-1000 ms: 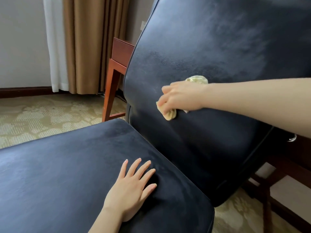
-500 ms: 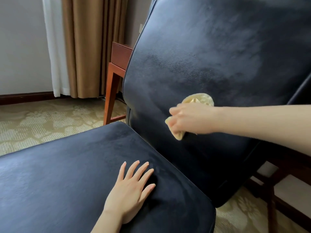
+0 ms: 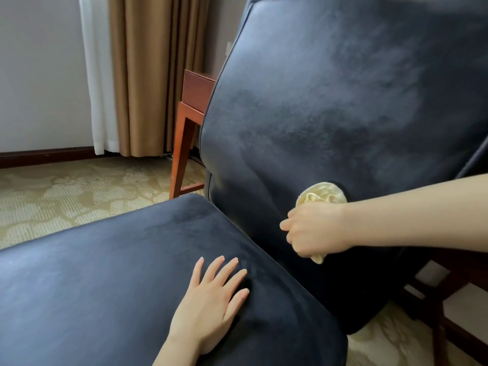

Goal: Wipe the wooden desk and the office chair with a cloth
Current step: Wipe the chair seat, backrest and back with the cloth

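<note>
The office chair fills most of the view, with a dark navy backrest (image 3: 330, 101) and a matching seat cushion (image 3: 105, 286). My right hand (image 3: 314, 228) grips a bunched pale yellow cloth (image 3: 323, 195) and presses it against the lower part of the backrest. The cloth sticks out above and below my fist. My left hand (image 3: 211, 299) lies flat on the seat with fingers spread, near the crease where seat meets backrest. A corner and leg of the reddish wooden desk (image 3: 192, 107) show behind the backrest's left edge.
Tan and white curtains (image 3: 126, 75) hang at the back wall. Patterned beige carpet (image 3: 66, 196) covers the floor to the left. Dark wooden desk framing (image 3: 449, 307) stands at the lower right behind the chair.
My right hand has slid the cloth down the backrest, from its middle toward its lower part. My left hand has stayed flat on the seat.
</note>
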Motion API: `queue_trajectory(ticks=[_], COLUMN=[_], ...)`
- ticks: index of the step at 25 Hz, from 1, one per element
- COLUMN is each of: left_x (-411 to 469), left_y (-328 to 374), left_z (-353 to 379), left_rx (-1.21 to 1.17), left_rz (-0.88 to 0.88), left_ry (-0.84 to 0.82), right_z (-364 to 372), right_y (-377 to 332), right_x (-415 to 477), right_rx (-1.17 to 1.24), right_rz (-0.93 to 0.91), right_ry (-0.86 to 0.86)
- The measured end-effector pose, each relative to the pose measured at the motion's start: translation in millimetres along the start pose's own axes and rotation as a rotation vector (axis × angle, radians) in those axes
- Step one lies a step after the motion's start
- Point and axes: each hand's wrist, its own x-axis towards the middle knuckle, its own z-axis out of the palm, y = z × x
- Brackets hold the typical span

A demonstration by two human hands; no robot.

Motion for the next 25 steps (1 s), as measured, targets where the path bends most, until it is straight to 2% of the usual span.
queue_trajectory(ticks=[3,6,9,12,14,15,17,20,23,25], left_x=[-1.0,1.4,6.0,9.5,9.3,9.4,9.6,7.3,5.8,6.1], left_y=[1.3,-2.8,-1.8,-3.2,-4.5,-4.8,-6.5,-3.3,-5.8,-6.1], left_z=[-3.3,1.9,0.8,3.5,3.5,4.1,5.5,2.1,11.8,13.8], left_rx=[-0.087,-0.047,-0.071,-0.060,-0.070,-0.068,-0.026,-0.117,-0.112,-0.080], left_rz=[0.016,0.036,-0.001,-0.023,-0.038,-0.029,-0.018,-0.050,-0.034,-0.023], left_ry=[-0.044,0.016,-0.033,0.014,0.007,0.010,0.031,-0.042,0.062,0.063], right_z=[-8.6,-24.1,-42.5,-54.5,-53.7,-51.4,-46.1,-35.1,-21.1,-13.6], right_y=[25.0,58.3,94.2,141.9,162.9,166.5,156.5,116.0,73.3,47.6], right_x=[37.3,62.3,79.1,75.0,64.2,61.9,63.4,66.9,56.5,42.4], right_rx=[-0.054,-0.060,-0.017,0.017,0.125,0.148,0.107,0.062,0.038,0.054], right_rz=[0.045,0.178,0.376,0.643,0.806,0.816,0.732,0.487,0.242,0.134], right_ry=[0.040,0.147,0.313,0.531,0.595,0.600,0.570,0.467,0.327,0.248])
